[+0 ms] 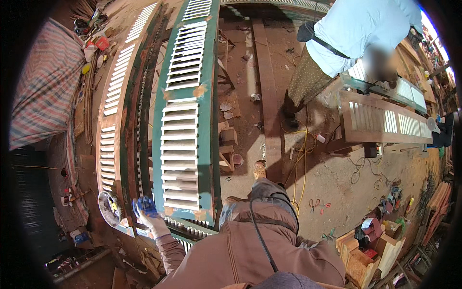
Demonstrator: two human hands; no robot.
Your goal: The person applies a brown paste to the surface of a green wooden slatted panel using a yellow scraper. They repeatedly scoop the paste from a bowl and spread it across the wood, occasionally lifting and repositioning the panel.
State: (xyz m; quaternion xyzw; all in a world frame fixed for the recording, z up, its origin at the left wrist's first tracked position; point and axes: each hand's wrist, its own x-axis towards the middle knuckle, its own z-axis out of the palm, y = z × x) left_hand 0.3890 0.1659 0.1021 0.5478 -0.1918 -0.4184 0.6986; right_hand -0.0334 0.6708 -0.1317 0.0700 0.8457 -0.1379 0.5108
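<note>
In a dusty workshop with a sawdust floor, the gloved left hand, fingers curled together, grips the green shutter with white slats at lower left.

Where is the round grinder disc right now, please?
In the head view, the round grinder disc lies at lower left, just left of the gloved left hand and the green louvred shutter.

The right hand is hidden behind the brown jacket.

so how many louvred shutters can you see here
4, perhaps more hidden: a green shutter by the left hand, a brown shutter left of it, a bench shutter at right, a far shutter behind it.
</note>
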